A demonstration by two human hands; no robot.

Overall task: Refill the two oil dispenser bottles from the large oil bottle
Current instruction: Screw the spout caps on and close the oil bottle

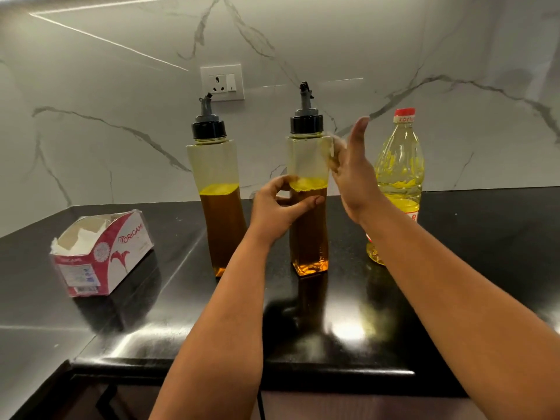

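Our left hand [280, 207] grips the middle of the right clear square dispenser bottle [309, 192], half full of amber oil, upright on the black glossy desk [454, 268]. Our right hand [353, 174] presses a small white tissue [333, 147] against its upper side, thumb raised. The second dispenser bottle [216, 189] stands left, the large yellow oil bottle with red cap [400, 177] right

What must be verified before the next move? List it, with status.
1. Right dispenser bottle steadied by left hand: ok.
2. Right dispenser cap off for pouring: not ok, on.
3. Left dispenser cap off: not ok, on.
4. Large oil bottle opened: not ok, red cap on.
5. Right hand free: not ok, presses tissue against the bottle.
6. Bottle side dry: cannot tell.
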